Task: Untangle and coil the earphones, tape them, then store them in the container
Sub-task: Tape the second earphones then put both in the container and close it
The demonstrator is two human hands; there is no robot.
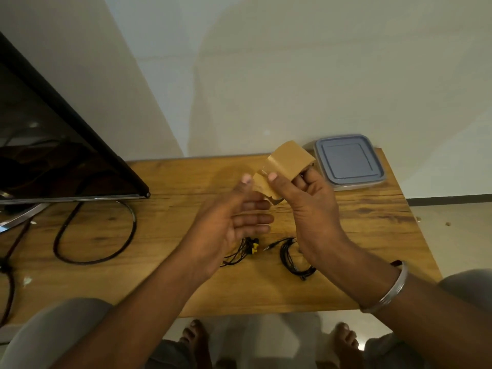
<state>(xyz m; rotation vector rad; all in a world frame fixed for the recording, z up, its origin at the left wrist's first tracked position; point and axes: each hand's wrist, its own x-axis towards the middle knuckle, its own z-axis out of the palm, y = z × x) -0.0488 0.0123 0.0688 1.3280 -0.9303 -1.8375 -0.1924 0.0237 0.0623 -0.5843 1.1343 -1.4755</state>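
One brown tape roll (291, 158) gripped by my right hand (311, 209), left hand (226, 225) pinching its end, two black earphone bundles (288, 258), one grey-lidded container (372, 182).

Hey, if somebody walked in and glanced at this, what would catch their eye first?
The brown tape held up mid-frame: the right hand grips the roll while the left hand pinches its loose end. Below them, black earphones lie in two bundles on the wooden table, and a lidded container sits at its far right corner.
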